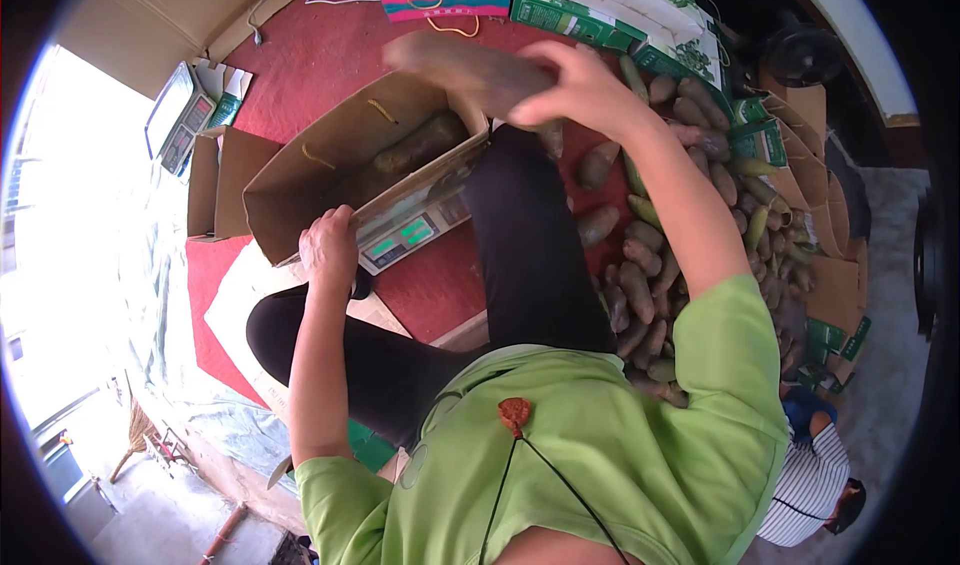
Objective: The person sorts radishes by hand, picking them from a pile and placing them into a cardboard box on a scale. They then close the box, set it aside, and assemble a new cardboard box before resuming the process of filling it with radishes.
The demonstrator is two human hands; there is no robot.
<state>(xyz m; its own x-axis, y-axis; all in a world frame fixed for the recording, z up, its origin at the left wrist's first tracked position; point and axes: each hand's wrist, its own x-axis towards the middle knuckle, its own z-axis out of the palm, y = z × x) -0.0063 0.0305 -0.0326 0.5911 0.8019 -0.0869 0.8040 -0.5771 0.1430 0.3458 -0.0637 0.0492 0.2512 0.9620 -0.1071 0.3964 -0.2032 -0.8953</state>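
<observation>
My right hand [565,90] grips one end of a long brown tuber [465,70], blurred, above the right end of an open cardboard box [290,205]. Inside the box lies another brown tuber [420,143], near two rope handles. My left hand [328,247] rests on the box's near left edge, fingers closed on the cardboard. Under the box is a scale [400,243] with a lit green display. A large heap of brown tubers [640,280] with some green ones lies to the right of my leg.
A second scale [185,125] stands at the upper left by a small carton [230,180]. Green-and-white boxes [590,10] and a pink-and-blue bag [450,0] are at the top. Torn cartons [820,205] edge the heap. Another person [810,480] is at the lower right.
</observation>
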